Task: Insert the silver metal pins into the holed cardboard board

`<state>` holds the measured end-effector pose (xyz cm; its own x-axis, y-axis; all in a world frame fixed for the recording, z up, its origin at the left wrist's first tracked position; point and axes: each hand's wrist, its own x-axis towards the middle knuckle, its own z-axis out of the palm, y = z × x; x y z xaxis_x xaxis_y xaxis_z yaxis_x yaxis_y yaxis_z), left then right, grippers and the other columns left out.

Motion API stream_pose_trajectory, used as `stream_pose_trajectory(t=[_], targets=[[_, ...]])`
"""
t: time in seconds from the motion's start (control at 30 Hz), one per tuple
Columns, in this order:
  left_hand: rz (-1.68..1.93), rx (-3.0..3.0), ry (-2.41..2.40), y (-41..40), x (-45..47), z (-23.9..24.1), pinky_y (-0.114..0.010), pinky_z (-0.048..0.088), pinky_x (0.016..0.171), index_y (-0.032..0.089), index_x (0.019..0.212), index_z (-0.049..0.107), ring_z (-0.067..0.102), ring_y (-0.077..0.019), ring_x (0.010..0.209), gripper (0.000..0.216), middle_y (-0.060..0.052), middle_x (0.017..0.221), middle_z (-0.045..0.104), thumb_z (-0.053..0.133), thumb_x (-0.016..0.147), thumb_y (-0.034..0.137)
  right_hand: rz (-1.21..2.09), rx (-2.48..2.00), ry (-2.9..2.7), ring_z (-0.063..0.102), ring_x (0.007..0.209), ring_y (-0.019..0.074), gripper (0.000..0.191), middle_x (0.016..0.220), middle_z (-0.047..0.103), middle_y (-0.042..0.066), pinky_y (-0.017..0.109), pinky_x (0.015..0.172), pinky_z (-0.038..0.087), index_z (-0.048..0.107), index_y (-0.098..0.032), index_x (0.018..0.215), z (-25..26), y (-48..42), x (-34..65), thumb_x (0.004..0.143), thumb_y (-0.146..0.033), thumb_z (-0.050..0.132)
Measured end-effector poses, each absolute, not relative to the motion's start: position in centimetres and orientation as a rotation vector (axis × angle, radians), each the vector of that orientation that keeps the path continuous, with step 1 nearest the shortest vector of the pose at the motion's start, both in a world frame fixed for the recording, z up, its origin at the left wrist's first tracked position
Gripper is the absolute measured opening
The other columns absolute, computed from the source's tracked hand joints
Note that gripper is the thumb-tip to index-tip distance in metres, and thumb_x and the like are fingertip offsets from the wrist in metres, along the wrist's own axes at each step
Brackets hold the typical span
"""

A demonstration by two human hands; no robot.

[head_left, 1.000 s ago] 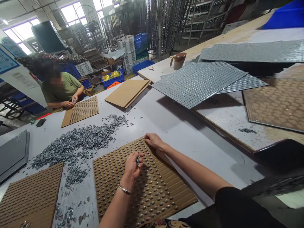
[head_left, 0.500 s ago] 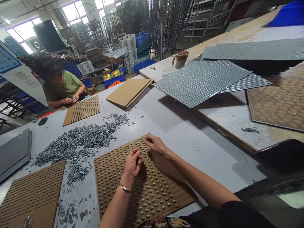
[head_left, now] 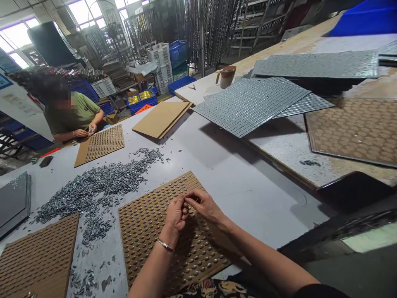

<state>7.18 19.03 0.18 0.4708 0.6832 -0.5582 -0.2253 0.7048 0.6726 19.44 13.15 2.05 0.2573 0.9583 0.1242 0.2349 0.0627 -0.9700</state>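
A brown perforated board point(head_left: 145, 223) lies on the grey table in front of me, many of its holes filled with small grey metal pieces. My left hand point(head_left: 176, 214) hovers over the board's middle, fingers curled closed, a bracelet on its wrist. My right hand point(head_left: 203, 205) meets it fingertip to fingertip in a pinch. What the fingers hold is too small to make out. A long heap of loose grey metal pieces point(head_left: 93, 188) spreads on the table to the left of the board.
Another perforated board point(head_left: 37, 256) lies at the near left. A person in a green shirt point(head_left: 72, 116) works at a further board point(head_left: 101, 145) across the table. Flat cardboard sheets point(head_left: 161, 119) and grey ribbed panels point(head_left: 254, 105) lie beyond.
My right hand has drawn back from the board's far edge to meet my left hand. The left hand has risen slightly. The view has shifted a little.
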Motion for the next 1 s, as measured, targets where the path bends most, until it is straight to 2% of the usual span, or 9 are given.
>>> stream_pose_trajectory(t=[0.1,0.17,0.27,0.33,0.53,0.7,0.77,0.87,1.0], targets=[[0.595,0.542,0.917,18.9,7.2,0.0,-0.013,0.017,0.032,0.013,0.078,0.056,0.037,-0.0019,0.039,0.043,0.004,0.058,0.051,0.08,0.064,0.046,0.819,-1.47,-1.149,0.06,0.072,0.0148,0.018,0.077,0.066,0.001,0.025,0.067,0.048,0.064,-0.019,0.081,1.1,13.6,20.1,0.085,-0.034,0.055],[0.619,0.513,0.902,19.0,7.0,0.0,-0.013,0.024,0.035,0.011,0.083,0.058,0.044,-0.0034,0.046,0.034,0.0,0.066,0.055,0.077,0.069,0.036,0.824,-1.541,-1.063,0.059,0.065,0.0143,0.018,0.072,0.065,0.001,0.025,0.061,0.047,0.061,-0.018,0.078,0.2,14.6,21.2,0.083,-0.034,0.054],[0.634,0.494,0.885,19.3,6.7,-0.1,-0.014,0.032,0.04,0.011,0.088,0.058,0.05,-0.0056,0.054,0.026,-0.004,0.075,0.06,0.073,0.07,0.021,0.845,-1.681,-1.008,0.059,0.059,0.0135,0.012,0.067,0.065,-0.001,0.023,0.056,0.046,0.058,-0.018,0.079,-1.0,16.7,23.0,0.079,-0.027,0.051],[0.632,0.5,0.888,19.3,6.4,-0.3,-0.014,0.032,0.039,0.012,0.088,0.056,0.049,-0.0058,0.053,0.024,-0.005,0.075,0.061,0.072,0.07,0.018,0.831,-1.808,-1.098,0.06,0.058,0.013,0.012,0.065,0.065,-0.002,0.022,0.057,0.046,0.059,-0.018,0.082,-1.6,18.2,23.9,0.077,-0.022,0.049],[0.655,0.597,0.924,19.1,5.8,-1.0,-0.013,0.027,0.036,0.015,0.08,0.051,0.047,-0.0046,0.048,0.034,-0.004,0.075,0.063,0.076,0.071,0.037,0.717,-1.994,-1.272,0.06,0.074,0.0152,0.013,0.078,0.069,0.001,0.023,0.069,0.042,0.063,-0.018,0.076,-2.6,20.8,23.9,0.078,-0.018,0.05],[0.625,0.633,0.94,19.5,5.5,-1.2,-0.013,0.019,0.031,0.015,0.082,0.054,0.04,-0.0026,0.039,0.042,0.003,0.065,0.058,0.077,0.066,0.046,0.664,-2.118,-1.298,0.06,0.076,0.0195,0.012,0.081,0.068,0.007,0.026,0.066,0.039,0.063,-0.017,0.077,-2.5,21.6,23.4,0.081,-0.015,0.051],[0.642,0.623,0.943,19.6,5.5,-1.1,-0.013,0.02,0.031,0.014,0.083,0.057,0.04,-0.0023,0.039,0.043,0.003,0.063,0.057,0.077,0.066,0.047,0.643,-2.143,-1.294,0.06,0.076,0.0202,0.012,0.082,0.068,0.009,0.027,0.066,0.038,0.064,-0.016,0.084,-2.2,21.7,23.3,0.081,-0.014,0.052],[0.694,0.627,0.915,19.6,5.5,-0.6,-0.014,0.025,0.033,0.012,0.086,0.06,0.044,-0.0035,0.043,0.044,0.0,0.066,0.06,0.074,0.069,0.051,0.627,-2.117,-1.299,0.06,0.074,0.0179,0.019,0.083,0.068,0.006,0.026,0.066,0.039,0.061,-0.016,0.101,-1.4,20.8,23.0,0.084,-0.016,0.052],[0.716,0.718,0.887,19.3,5.6,0.2,-0.016,0.028,0.034,0.012,0.091,0.062,0.047,-0.0063,0.044,0.05,-0.002,0.066,0.063,0.064,0.075,0.059,0.624,-1.746,-1.455,0.058,0.072,0.0148,0.015,0.079,0.065,0.001,0.025,0.067,0.043,0.065,-0.019,0.091,0.3,17.7,21.8,0.09,-0.025,0.052]])
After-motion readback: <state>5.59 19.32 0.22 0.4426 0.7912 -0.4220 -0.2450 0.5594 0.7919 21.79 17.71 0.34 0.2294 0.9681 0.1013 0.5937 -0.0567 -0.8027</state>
